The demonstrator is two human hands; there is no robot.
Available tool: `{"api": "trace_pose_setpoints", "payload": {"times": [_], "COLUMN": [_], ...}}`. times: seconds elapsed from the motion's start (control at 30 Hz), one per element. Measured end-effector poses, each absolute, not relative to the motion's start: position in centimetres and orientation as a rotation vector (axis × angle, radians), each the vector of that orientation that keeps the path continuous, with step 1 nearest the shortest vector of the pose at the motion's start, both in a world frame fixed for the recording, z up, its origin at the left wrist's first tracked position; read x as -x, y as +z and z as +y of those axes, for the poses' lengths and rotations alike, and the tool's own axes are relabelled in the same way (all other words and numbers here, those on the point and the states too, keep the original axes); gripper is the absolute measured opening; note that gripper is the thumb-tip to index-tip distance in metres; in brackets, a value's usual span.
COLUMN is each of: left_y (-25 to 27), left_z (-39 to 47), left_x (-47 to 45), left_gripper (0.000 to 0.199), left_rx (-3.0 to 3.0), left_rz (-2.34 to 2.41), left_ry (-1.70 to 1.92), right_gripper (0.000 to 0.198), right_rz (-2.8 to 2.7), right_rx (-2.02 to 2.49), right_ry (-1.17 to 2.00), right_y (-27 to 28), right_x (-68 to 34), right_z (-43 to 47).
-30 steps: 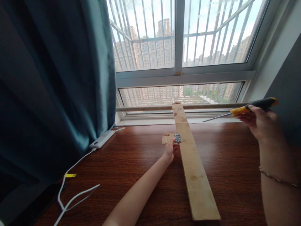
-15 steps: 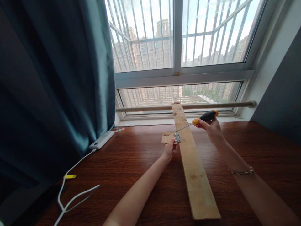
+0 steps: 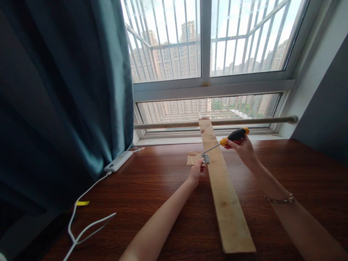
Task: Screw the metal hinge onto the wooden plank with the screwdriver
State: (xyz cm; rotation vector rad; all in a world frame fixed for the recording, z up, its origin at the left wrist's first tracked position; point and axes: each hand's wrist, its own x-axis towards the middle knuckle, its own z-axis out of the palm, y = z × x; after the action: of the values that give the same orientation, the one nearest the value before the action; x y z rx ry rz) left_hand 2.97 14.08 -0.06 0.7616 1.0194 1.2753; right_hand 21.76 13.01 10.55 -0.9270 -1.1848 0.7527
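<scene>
A: What does the right hand (image 3: 243,148) hold?

B: A yellow-and-black screwdriver (image 3: 237,134), right of centre, its handle pinched between thumb and fingers; the shaft slopes down-left to the upper edge of a metal hinge (image 3: 207,158) near the frame's centre; whether the tip sits in a screw is too small to tell.

A: And the left hand (image 3: 195,172)?

B: Its thumb lies against the hinge's lower left, fingers curled beside it; whether they pinch or only press, I cannot tell.

A: The wood?

B: The hinge lies between a small wooden piece (image 3: 191,159), left, and a long wooden board (image 3: 227,201), stretching from the lower right of centre toward the window (image 3: 168,87).
</scene>
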Motion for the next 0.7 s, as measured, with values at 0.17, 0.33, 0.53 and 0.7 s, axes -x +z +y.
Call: {"api": "trace_pose_setpoints", "payload": {"times": [0.17,0.33,0.53,0.7], "left_y": [-0.1,-0.1,-0.1,-0.2], "left_z": [14.1,14.1,14.1,14.1], "left_x": [-3.0,-3.0,-3.1,-3.2], "left_gripper": [0.028,0.027,0.026,0.028], "left_rx": [-0.738,-0.719,-0.743,-0.770], "left_rz": [1.031,1.027,1.006,1.018], "left_ry": [1.267,1.258,1.288,1.293], "right_gripper": [0.046,0.047,0.035,0.032], "right_rz": [-1.208,-1.211,-1.221,-1.123], "right_rx": [0.976,0.993,0.955,0.888], "right_ry": [0.721,0.705,0.760,0.896], "right_y": [10.3,10.3,11.7,12.0], "right_x": [-22.0,-21.9,-20.9,-20.3], "right_z": [13.2,13.0,11.6,10.9]}}
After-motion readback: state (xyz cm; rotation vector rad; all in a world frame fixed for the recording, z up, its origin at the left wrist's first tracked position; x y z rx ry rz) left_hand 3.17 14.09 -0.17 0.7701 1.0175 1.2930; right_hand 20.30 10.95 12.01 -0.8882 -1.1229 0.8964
